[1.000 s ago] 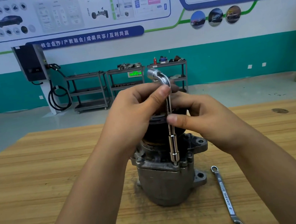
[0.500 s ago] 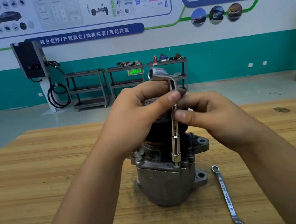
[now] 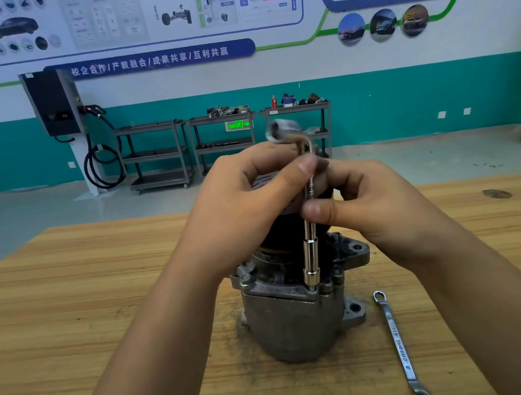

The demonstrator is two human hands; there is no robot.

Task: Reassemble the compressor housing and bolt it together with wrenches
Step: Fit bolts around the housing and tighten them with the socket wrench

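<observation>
The left hand [image 3: 243, 206] and right hand [image 3: 383, 211] are pinching, grips clamped, the chrome L-shaped socket wrench [image 3: 310, 257] standing on a bolt [image 3: 312, 288] of the grey metal compressor housing [image 3: 289, 326].

We read "CHROME STEEL" along the shank of the flat wrench [image 3: 401, 347] lying on the table [image 3: 70, 321]. On the back wall [image 3: 399, 53], a blue banner [image 3: 150, 61] w/ white chars: "校企合作 / 产教融合 / 成果共享 / 互利共赢". Lower on that wall, a green exit sign [image 3: 238, 124]: running figure + arrow pointing right; its chars are too blurred for us. Small print on the wall posters [image 3: 135, 11] & stamped marks on the socket wrench [image 3: 310, 257] shaft: we can't make them out.
</observation>
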